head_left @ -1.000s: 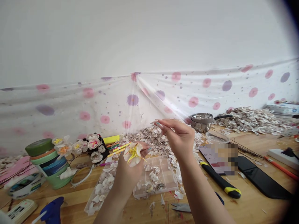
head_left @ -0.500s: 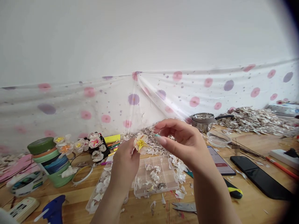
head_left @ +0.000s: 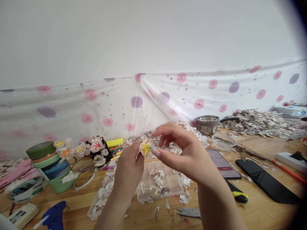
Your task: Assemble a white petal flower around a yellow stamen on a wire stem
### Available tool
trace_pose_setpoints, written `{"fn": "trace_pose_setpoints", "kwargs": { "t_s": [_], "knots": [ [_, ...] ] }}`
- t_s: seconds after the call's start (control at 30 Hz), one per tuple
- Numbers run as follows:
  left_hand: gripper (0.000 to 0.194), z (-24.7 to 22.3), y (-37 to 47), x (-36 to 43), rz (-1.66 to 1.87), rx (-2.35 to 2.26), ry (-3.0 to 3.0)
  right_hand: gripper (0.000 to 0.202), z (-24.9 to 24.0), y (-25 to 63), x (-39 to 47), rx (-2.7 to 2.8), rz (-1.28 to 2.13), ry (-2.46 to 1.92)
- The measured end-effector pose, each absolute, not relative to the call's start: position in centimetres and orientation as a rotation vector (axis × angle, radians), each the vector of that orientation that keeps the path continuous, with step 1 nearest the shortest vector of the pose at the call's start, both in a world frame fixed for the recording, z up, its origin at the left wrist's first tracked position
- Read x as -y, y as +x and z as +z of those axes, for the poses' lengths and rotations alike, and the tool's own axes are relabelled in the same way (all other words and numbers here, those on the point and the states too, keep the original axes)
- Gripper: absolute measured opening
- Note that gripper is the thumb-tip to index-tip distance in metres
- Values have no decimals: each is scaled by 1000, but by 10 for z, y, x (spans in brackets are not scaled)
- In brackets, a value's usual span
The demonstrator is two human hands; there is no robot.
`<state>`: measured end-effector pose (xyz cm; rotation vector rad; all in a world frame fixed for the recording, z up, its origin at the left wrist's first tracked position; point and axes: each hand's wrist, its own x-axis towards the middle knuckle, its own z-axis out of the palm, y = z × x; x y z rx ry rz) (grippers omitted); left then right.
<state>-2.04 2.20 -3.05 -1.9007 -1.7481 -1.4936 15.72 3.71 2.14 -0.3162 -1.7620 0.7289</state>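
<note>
My left hand [head_left: 128,171] holds up a small white paper flower [head_left: 145,147] with a yellow centre, above the wooden table. My right hand [head_left: 182,153] is right beside it, its fingertips touching the flower's right side; whether it pinches a petal I cannot tell. Below both hands lies a clear compartment box [head_left: 159,183] with white petals in some of its cells. A clear bag of petals [head_left: 102,195] lies to the left of the box.
Stacked tape rolls [head_left: 49,166] and finished flowers [head_left: 92,148] stand at left, a blue glue gun [head_left: 54,215] at the front. Scissors [head_left: 189,211], a yellow-black knife [head_left: 236,193], two phones [head_left: 267,185], a steel pot [head_left: 207,124], a clear dish [head_left: 224,142] and petal heaps [head_left: 260,123] lie right.
My left hand raised the flower and turned it toward the right hand. My right hand came down and closer until its fingertips met the flower.
</note>
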Motion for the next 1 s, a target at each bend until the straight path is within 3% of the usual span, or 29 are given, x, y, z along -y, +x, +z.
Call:
{"fn": "trace_pose_setpoints", "kwargs": {
  "t_s": [0.27, 1.0],
  "knots": [
    [21, -33, -20, -21, -1497, 1732, -1903, 6, 23, 158, -35, 1766, 890, -353],
    [24, -32, -20, -22, -1528, 1800, -1876, 13, 27, 169, -32, 1924, 911, -424]
  ]
}}
